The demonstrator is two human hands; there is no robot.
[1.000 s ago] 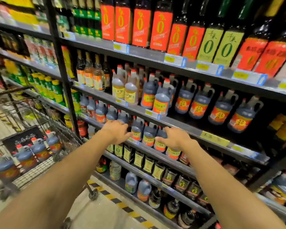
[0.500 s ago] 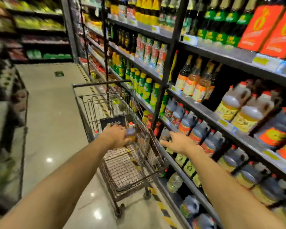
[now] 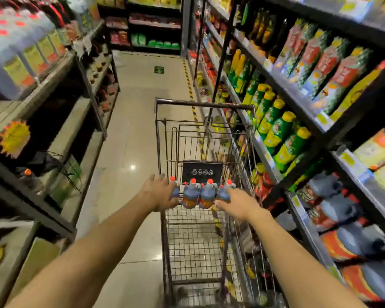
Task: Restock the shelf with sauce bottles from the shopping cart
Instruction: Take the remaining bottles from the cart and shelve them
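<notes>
The wire-mesh metal shopping cart stands in the aisle, just beside the dark metal shelf on its right side; 4 dark sauce bottles with red caps and orange labels stand in 1 row across the cart basket, in front of the black placard on the cart's child-seat panel; the left hand reaches into the cart, fingers extended, against the bottle at the left end of the row, and whether it grasps that bottle cannot be told; the right hand lies on the bottle at the right end of the row, fingers curved over its body; similar dark jugs with orange labels fill the shelf levels to the right of the cart, blurred.
</notes>
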